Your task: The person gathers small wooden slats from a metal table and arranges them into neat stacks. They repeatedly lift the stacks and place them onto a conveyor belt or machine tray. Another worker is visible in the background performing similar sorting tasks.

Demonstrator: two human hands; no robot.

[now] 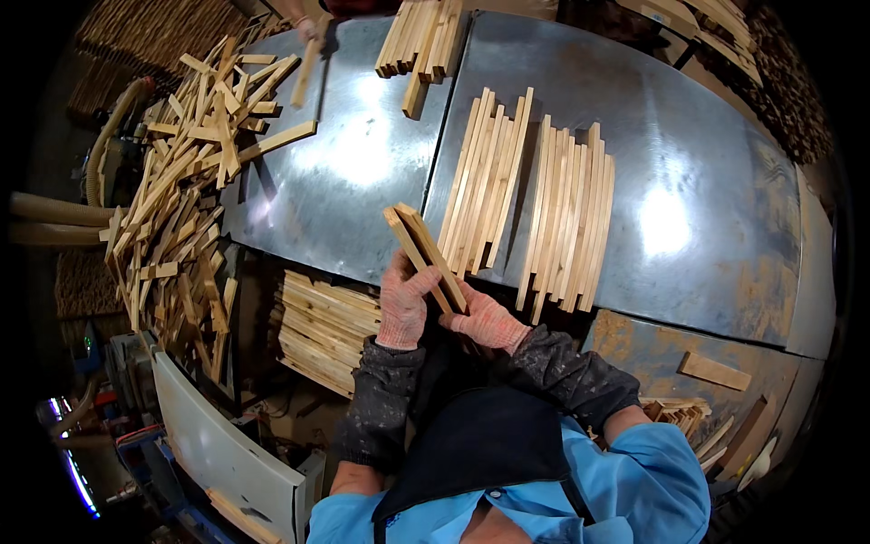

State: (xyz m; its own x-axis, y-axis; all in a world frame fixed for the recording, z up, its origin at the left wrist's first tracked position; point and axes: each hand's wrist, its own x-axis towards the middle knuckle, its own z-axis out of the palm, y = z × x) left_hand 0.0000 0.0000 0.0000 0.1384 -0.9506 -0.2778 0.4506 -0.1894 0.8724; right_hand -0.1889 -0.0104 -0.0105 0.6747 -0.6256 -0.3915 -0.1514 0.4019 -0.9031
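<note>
Two wooden slats (pixel 426 252) are held side by side in front of me, slanting up and to the left, with a narrow gap between them. My left hand (pixel 404 304), in a pale pinkish work glove, is closed on them from the left. On the other side, my right hand (pixel 487 320), gloved alike, grips their lower end. Just beyond, a row of slats (pixel 488 181) lies on the metal tabletop (pixel 362 181). To its right is a second row of slats (pixel 569 218), standing close together with uneven ends.
A jumbled heap of wood strips (pixel 195 172) covers the table's left end. Another person's hand (pixel 308 29) holds a strip at the far side. More slats (pixel 421 41) lie at the far edge. Stacked boards (pixel 326 331) sit below the tabletop. A single block (pixel 714 371) rests at right.
</note>
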